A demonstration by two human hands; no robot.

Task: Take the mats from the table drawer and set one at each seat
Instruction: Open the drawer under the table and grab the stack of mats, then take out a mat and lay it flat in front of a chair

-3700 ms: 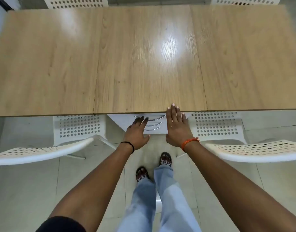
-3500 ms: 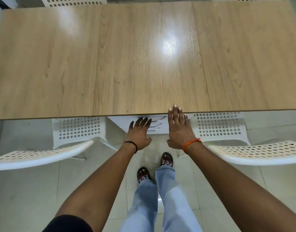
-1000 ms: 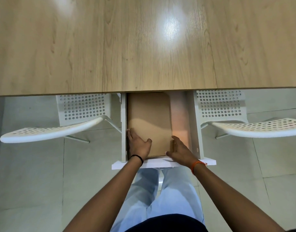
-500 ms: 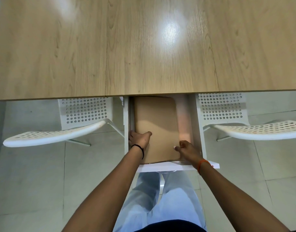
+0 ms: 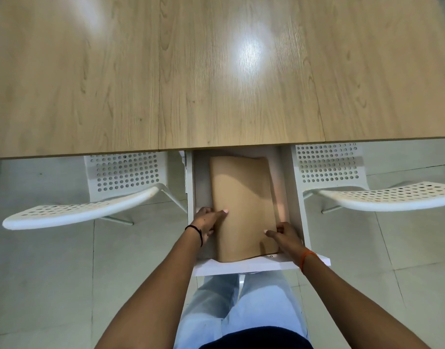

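Below the bare wooden counter [image 5: 216,71], the open drawer [image 5: 244,265] holds tan mats [image 5: 241,207] (apparently stacked), left hand [image 5: 207,220] and right hand [image 5: 285,236] pinching opposite near edges to lift them.

A tan stack of mats [image 5: 243,205], plain and rectangular, sits in my white drawer [image 5: 295,197] pulled out from under the wooden tabletop [image 5: 216,71], its long side running front to back, near end raised over the drawer's front edge, far end slightly curled.
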